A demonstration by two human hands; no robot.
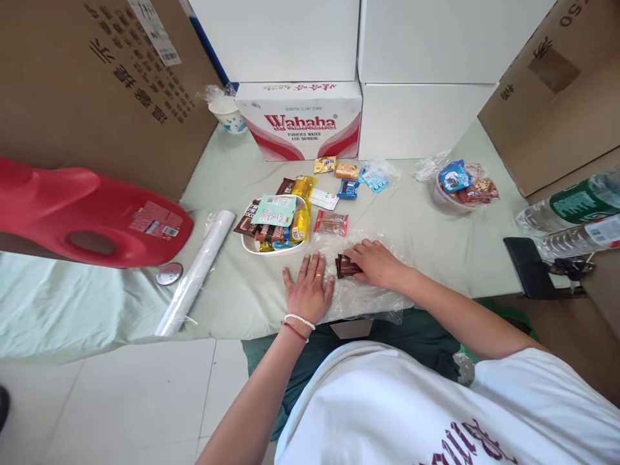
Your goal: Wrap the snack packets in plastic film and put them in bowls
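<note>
My left hand lies flat with fingers spread on a sheet of clear plastic film spread on the pale green cloth. My right hand rests on the same film, its fingers curled on a small dark brown snack packet lying between the two hands. Just beyond my hands stands a white tray piled with wrapped snacks, and a reddish packet lies beside it.
A roll of film and a round metal lid lie left. A red jug juts in at far left. Loose snacks, a Wahaha box, a paper cup, a bowl of snacks, bottles and cardboard boxes ring the area.
</note>
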